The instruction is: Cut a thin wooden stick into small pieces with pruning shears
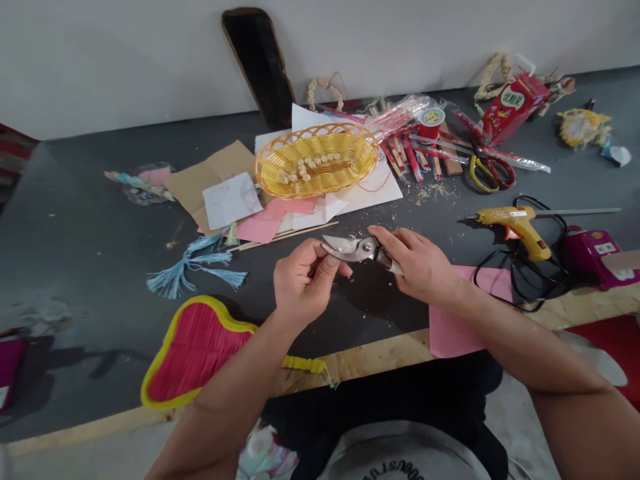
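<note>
In the head view my right hand (423, 265) is wrapped round the handles of a pair of pruning shears (357, 248), whose metal jaws point left. A tiny pale bit shows between the jaws. At the tip of the shears, my left hand (305, 277) is closed in a pinch; what its fingers hold is too small to make out. Past the hands stands a yellow woven basket (280, 157) with small pale knobbly pieces (305, 167) in it. Beside my left forearm lies a pink fan-shaped piece (197, 350) with a fuzzy yellow border.
Blue tassels (185, 270) and paper sheets (233, 200) lie to the left. Rightward are scissors (483, 175), a yellow glue gun (520, 223) with its black cord, a red drink carton (515, 107) and pink paper (453, 330). A phone (260, 63) leans against the wall.
</note>
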